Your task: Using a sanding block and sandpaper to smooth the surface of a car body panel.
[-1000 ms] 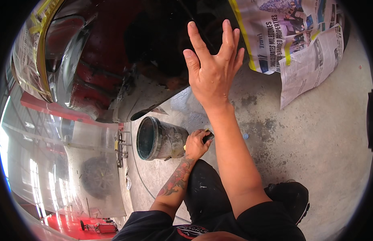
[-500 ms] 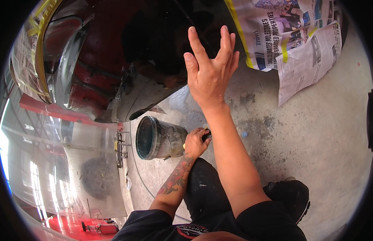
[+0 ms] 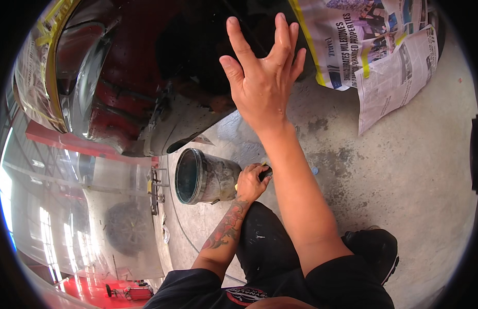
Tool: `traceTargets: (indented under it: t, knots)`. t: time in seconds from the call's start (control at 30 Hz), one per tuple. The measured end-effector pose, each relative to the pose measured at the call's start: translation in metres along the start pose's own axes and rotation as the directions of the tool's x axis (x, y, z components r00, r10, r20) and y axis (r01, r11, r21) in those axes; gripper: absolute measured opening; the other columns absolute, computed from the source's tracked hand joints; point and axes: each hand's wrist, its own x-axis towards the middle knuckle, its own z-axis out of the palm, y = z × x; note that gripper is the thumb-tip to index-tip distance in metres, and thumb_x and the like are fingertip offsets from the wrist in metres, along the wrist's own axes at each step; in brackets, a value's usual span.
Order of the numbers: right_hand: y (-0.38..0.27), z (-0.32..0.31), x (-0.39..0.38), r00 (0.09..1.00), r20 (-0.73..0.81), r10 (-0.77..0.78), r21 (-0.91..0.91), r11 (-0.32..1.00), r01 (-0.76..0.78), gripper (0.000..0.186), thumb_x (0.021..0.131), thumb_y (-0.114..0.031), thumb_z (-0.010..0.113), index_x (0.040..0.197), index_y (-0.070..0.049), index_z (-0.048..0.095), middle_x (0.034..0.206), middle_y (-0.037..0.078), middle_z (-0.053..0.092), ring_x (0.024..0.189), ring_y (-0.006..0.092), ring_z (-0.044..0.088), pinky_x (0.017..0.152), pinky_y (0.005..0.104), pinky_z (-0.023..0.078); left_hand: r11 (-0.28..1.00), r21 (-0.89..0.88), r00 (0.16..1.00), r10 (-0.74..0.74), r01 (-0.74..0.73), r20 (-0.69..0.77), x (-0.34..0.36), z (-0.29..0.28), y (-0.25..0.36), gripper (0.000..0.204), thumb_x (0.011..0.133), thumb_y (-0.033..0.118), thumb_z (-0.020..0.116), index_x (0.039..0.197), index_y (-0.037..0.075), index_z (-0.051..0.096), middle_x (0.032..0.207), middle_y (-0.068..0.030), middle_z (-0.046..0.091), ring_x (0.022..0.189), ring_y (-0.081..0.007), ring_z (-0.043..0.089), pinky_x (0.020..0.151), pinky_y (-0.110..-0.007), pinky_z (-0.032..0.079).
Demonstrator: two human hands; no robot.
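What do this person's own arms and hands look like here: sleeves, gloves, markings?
Both hands are bare, no gloves. The left forearm carries a red and dark tattoo running toward the left hand. The right hand and right forearm show no markings. Short black sleeves end near the shoulders.

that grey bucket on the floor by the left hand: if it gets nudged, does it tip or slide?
The bucket looks squat with a wide open mouth, so it probably slides on the concrete floor rather than tips. Its paint-crusted wall suggests a grippy surface. How full it is cannot be seen, so its weight is uncertain.
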Motion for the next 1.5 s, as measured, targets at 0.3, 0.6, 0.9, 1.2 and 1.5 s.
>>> traceTargets:
  t: [0.3, 0.6, 0.9, 1.2, 1.5]
  knots:
    - [0.006, -0.005, -0.003, 0.999, 0.022, 0.024, -0.045, 0.999, -0.023, 0.051, 0.099, -0.045, 0.067, 0.149, -0.045, 0.057, 0.163, 0.021, 0.025, 0.152, 0.0535, 0.024, 0.114, 0.0764, 0.02, 1.0, -0.01, 1.0, 0.011, -0.011, 0.0, 0.003, 0.004, 0.003, 0.034, 0.077, 0.016, 0.085, 0.109, 0.006, 0.078, 0.118, -0.012, 0.072, 0.11, -0.0341, 0.066, 0.095, -0.044, 0.052]
    - [0.014, -0.002, -0.023, 0.997, 0.032, 0.072, 0.006, 0.997, -0.072, 0.058, 0.096, -0.035, 0.072, 0.15, -0.047, 0.054, 0.165, 0.02, 0.024, 0.153, 0.0509, 0.025, 0.113, 0.0765, 0.022, 0.999, -0.036, 1.0, 0.019, -0.019, -0.003, 0.006, 0.005, 0.009, 0.034, 0.076, 0.016, 0.085, 0.108, 0.006, 0.077, 0.116, -0.0126, 0.073, 0.107, -0.0355, 0.067, 0.093, -0.045, 0.053]
    - [0.046, -0.006, -0.05, 0.974, -0.123, 0.19, 0.259, 0.954, -0.154, 0.042, 0.101, -0.026, 0.065, 0.141, -0.016, 0.066, 0.143, 0.019, 0.044, 0.131, 0.0387, 0.046, 0.11, 0.049, 0.039, 0.959, 0.031, 0.915, 0.278, -0.282, -0.292, 0.027, -0.038, 0.047, 0.04, 0.078, 0.015, 0.086, 0.115, 0.007, 0.074, 0.12, -0.0124, 0.073, 0.103, -0.0337, 0.067, 0.087, -0.045, 0.052]
    - [0.05, -0.01, -0.021, 0.946, -0.159, 0.283, 0.295, 0.928, -0.228, 0.054, 0.1, -0.026, 0.069, 0.149, -0.01, 0.056, 0.132, 0.017, 0.047, 0.117, 0.032, 0.048, 0.094, 0.0405, 0.048, 0.654, 0.669, 0.282, 0.756, -0.353, -0.59, 0.121, -0.209, 0.168, 0.042, 0.074, 0.018, 0.089, 0.114, 0.019, 0.075, 0.127, 0.0033, 0.073, 0.101, -0.0213, 0.066, 0.084, -0.034, 0.044]
    - [0.051, -0.01, -0.017, 0.939, -0.159, 0.305, 0.295, 0.922, -0.249, 0.055, 0.099, -0.025, 0.07, 0.151, -0.013, 0.054, 0.131, 0.018, 0.045, 0.114, 0.0335, 0.047, 0.095, 0.0435, 0.046, 0.552, 0.78, 0.302, 0.828, -0.294, -0.472, 0.148, -0.219, 0.178, 0.035, 0.077, 0.02, 0.087, 0.11, 0.022, 0.077, 0.125, 0.0066, 0.071, 0.098, -0.0198, 0.065, 0.077, -0.034, 0.045]
